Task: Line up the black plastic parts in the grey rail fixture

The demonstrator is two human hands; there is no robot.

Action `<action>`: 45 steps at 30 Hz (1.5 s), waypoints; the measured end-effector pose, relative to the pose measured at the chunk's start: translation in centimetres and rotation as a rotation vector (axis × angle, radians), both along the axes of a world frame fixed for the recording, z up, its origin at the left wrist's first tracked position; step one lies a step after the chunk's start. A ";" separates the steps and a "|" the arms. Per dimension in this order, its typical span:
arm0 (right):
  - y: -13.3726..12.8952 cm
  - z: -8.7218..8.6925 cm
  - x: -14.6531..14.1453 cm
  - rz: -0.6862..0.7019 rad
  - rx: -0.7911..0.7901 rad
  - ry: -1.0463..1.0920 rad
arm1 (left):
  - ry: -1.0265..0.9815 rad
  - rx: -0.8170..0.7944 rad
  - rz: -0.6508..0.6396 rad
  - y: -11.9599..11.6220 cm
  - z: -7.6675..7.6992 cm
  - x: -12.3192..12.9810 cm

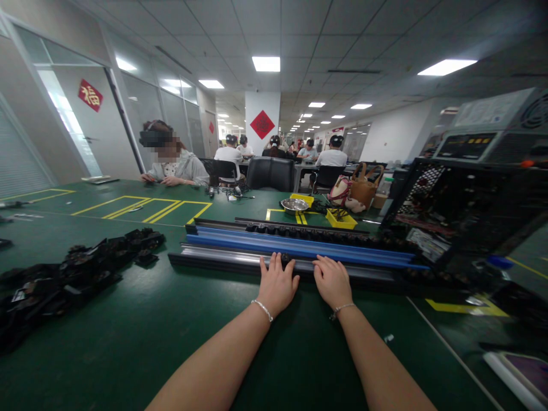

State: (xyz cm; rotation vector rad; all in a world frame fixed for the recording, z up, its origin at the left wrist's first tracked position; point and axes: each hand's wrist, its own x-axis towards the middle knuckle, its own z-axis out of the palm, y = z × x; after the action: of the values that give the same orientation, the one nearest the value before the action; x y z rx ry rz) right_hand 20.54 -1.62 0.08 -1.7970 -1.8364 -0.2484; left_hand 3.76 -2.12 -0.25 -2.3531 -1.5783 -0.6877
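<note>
A long silver-and-black rail [231, 258] lies crosswise on the green table, in front of a long blue rail [240, 242]. My left hand [276, 285] rests on the front rail with its fingers apart. Beside its index finger and thumb sits a small round black part [285, 260]; whether the fingers press on it I cannot tell. To the right, my right hand [333, 282] lies palm down with its fingers stretched along the same rail, holding nothing that I can see. Behind the blue rail runs a row of small black parts [295, 230].
Black parts are heaped [81, 268] on the left. An open computer case [454, 211] stands at the right. Farther back are a metal bowl [294, 205], a yellow tray [341, 219] and a brown bag [365, 185]. A person [171, 162] sits across the table at the left.
</note>
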 end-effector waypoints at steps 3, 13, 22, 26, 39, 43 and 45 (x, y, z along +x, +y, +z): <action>0.0 0.0 0.0 0.006 0.010 -0.004 | 0.002 -0.003 0.008 -0.1 0.1 -0.1; 0.0 0.0 0.0 0.005 0.016 0.008 | -0.002 0.002 0.007 0.0 0.1 -0.3; -0.1 0.1 -0.1 0.008 0.007 0.021 | -0.001 0.019 0.017 0.1 0.2 -0.8; -0.1 0.2 -0.1 0.005 0.002 0.023 | -0.006 0.016 0.015 0.1 0.1 -0.8; 0.0 0.1 0.0 0.003 -0.010 0.023 | -0.006 0.043 0.041 0.4 0.8 -1.3; -0.1 0.2 0.0 -0.001 -0.023 0.023 | -0.013 0.049 0.050 0.5 0.8 -1.4; -0.1 0.3 -0.1 -0.003 -0.029 0.026 | -0.019 0.048 0.049 0.6 0.9 -1.5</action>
State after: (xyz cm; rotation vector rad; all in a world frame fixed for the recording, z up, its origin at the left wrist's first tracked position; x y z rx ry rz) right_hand 20.49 -1.74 0.34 -1.8140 -1.8283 -0.2004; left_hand 2.23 -1.56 0.61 -2.2720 -1.6033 -0.7310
